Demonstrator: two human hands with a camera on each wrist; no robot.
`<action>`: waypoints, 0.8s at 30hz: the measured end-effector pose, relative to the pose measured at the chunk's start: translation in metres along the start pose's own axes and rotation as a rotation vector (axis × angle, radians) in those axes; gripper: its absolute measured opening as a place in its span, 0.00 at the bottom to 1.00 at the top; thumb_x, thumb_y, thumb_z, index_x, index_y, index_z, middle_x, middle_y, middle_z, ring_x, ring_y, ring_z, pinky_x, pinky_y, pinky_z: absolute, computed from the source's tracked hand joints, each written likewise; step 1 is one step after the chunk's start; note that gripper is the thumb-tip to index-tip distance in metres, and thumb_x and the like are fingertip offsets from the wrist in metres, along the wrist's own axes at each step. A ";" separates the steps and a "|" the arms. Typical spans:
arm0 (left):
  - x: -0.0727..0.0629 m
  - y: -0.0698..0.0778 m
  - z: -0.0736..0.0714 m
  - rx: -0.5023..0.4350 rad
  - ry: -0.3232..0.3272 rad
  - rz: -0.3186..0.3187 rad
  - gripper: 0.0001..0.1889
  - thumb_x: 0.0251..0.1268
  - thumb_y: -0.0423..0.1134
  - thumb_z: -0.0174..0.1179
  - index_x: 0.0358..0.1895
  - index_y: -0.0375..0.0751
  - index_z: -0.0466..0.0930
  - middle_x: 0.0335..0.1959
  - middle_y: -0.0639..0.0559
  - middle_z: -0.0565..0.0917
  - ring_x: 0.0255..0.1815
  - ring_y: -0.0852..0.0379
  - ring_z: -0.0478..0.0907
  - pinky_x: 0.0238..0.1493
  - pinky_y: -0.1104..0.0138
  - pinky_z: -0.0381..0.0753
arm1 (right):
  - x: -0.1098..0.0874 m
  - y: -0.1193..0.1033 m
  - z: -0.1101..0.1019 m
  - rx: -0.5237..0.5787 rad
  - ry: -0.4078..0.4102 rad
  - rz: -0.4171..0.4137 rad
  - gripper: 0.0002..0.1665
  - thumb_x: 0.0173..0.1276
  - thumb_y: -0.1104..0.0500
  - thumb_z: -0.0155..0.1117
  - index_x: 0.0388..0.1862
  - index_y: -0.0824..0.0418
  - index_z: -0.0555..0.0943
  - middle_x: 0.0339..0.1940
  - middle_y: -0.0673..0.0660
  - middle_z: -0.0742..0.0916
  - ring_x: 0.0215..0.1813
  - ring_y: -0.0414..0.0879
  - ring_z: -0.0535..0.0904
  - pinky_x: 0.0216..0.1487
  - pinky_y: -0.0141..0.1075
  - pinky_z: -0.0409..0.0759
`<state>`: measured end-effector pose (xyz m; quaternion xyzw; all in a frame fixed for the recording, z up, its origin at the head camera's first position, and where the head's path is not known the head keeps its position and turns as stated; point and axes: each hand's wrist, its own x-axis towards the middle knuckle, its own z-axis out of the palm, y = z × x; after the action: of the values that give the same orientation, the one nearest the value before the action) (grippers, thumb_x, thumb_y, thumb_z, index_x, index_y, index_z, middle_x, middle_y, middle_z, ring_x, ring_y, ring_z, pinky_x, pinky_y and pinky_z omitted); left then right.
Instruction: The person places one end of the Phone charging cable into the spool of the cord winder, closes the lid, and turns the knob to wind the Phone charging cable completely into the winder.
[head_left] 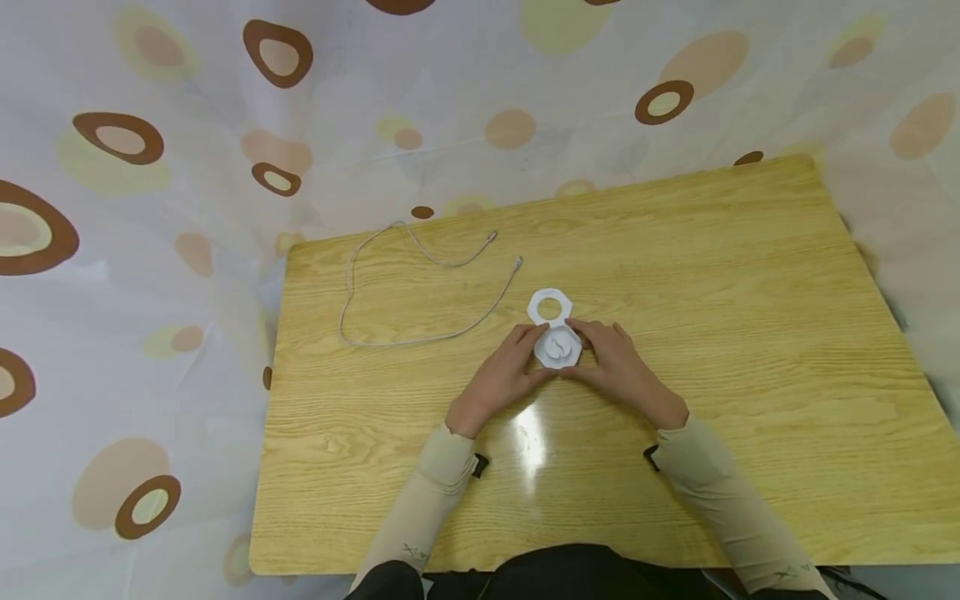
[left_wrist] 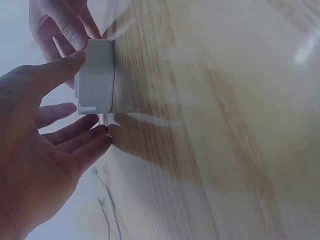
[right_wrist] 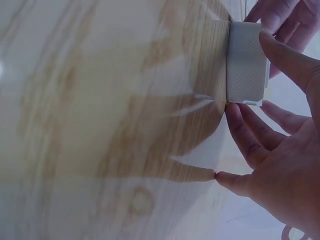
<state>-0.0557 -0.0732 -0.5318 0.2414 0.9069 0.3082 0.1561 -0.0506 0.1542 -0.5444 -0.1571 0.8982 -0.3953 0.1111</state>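
A small white many-sided case [head_left: 558, 364] sits on the table with its top open. Its lid [head_left: 533, 310], a flat white plate with a round hole, is folded back on the far side. Inside the case shows a curved white core [head_left: 558, 343]. My left hand [head_left: 504, 375] holds the case from the left, thumb at the near side and fingers at the left and far side. From the right, my right hand [head_left: 622, 371] holds it likewise. Both wrist views show a textured side wall [left_wrist: 97, 82] of the case, with the thumb tips against it.
A thin pale cable [head_left: 408, 342] with a plug [head_left: 518, 262] at each end lies in a wide loop at the back left of the wooden table [head_left: 750, 333]. A patterned cloth [head_left: 465, 83] hangs behind and along the sides.
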 end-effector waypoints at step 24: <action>0.009 -0.002 -0.014 0.030 0.001 0.079 0.23 0.81 0.39 0.59 0.74 0.42 0.76 0.70 0.44 0.78 0.68 0.49 0.80 0.68 0.60 0.82 | -0.006 -0.009 0.016 0.070 0.123 0.041 0.28 0.72 0.55 0.75 0.60 0.72 0.76 0.48 0.66 0.82 0.51 0.60 0.75 0.80 0.76 0.50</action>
<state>-0.0696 -0.0765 -0.5239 0.2789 0.9013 0.3006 0.1396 -0.0380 0.1403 -0.5476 -0.1103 0.8919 -0.4331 0.0694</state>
